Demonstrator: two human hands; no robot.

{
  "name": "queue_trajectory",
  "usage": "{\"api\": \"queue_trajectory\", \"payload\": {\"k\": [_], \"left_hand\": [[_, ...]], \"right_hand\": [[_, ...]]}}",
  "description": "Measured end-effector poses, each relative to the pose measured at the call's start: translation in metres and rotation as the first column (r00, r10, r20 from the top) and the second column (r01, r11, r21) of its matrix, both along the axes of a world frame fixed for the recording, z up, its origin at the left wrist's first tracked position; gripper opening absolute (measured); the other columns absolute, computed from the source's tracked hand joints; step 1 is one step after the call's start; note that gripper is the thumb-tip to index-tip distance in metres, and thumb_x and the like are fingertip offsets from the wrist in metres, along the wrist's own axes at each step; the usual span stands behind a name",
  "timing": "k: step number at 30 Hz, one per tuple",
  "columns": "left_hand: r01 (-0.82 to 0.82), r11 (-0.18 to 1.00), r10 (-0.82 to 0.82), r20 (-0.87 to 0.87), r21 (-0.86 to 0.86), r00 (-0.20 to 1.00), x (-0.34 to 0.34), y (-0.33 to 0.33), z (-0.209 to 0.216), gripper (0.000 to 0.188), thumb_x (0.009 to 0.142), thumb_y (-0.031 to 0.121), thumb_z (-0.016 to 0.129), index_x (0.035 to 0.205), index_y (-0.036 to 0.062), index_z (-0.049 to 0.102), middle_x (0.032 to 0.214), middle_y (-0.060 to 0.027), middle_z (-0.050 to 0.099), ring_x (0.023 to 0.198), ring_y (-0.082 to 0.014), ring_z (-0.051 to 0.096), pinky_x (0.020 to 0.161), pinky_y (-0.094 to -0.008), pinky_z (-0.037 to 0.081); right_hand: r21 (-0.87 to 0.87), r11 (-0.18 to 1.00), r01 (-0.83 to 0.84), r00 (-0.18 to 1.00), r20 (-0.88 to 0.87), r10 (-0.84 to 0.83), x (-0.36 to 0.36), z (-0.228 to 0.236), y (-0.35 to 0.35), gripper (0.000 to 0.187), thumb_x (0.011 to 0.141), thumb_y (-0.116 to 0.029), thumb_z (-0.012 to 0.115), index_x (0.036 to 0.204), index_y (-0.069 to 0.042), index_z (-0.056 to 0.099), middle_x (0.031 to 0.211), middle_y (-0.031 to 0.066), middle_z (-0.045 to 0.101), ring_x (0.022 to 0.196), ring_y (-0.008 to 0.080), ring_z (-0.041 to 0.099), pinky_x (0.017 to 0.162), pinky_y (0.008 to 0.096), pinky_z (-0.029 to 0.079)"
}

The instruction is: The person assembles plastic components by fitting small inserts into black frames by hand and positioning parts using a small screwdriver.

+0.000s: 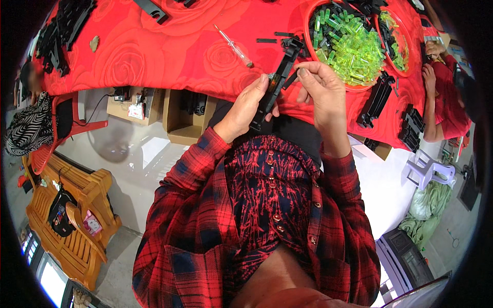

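Observation:
My left hand (241,109) is closed around a long, narrow black plastic housing (279,72), which is held slanted over the table's near edge. Between thumb and fingers, my right hand (324,91) pinches a small black strip (290,79) close beside the housing. Whether the strip touches the housing I cannot tell. Two similar thin black strips (267,40) lie on the red cloth just beyond the housing. A screwdriver (235,47) with a clear handle rests to their left.
A red bowl (308,32) holds translucent green pieces (359,54) and black parts. Beside it stands another red-rimmed bowl (410,54). More black housings (376,100) lie on the right and black parts (64,33) on the far left. Another person (451,97) sits at the right.

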State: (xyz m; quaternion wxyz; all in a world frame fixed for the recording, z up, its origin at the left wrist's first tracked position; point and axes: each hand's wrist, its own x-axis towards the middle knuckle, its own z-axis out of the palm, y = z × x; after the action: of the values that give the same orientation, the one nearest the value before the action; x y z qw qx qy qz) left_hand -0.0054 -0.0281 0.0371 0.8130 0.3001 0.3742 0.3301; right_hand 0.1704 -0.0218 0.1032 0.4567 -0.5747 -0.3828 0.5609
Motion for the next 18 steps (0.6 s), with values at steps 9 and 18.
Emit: {"api": "queue_trajectory", "payload": {"k": [9,18], "left_hand": [[0.035,0.999,-0.035,0.039,0.014,0.999,-0.002,-0.001,-0.009,0.056,0.107,0.055,0.030,0.112,0.0078,0.059,0.073,-0.0062,0.064,0.057,-0.0111,0.058,0.053,-0.0223,0.044],[0.008,1.000,-0.009,0.059,0.016,0.998,-0.002,-0.002,-0.009,0.054,0.107,0.053,0.031,0.109,0.0067,0.058,0.080,-0.0041,0.062,0.065,-0.0121,0.061,0.054,-0.0232,0.046]], "right_hand": [[-0.036,0.980,-0.198,0.789,-0.599,0.137,0.012,-0.005,-0.001,0.025,0.100,-0.012,0.061,0.121,0.001,0.056,0.098,0.0118,0.070,0.064,0.0105,0.065,0.050,0.0195,0.047],[-0.156,0.927,-0.341,0.899,-0.343,0.273,0.016,0.003,-0.005,0.040,0.094,-0.013,0.069,0.127,0.005,0.057,0.091,0.0071,0.070,0.059,0.0071,0.059,0.049,0.0188,0.042]]}}
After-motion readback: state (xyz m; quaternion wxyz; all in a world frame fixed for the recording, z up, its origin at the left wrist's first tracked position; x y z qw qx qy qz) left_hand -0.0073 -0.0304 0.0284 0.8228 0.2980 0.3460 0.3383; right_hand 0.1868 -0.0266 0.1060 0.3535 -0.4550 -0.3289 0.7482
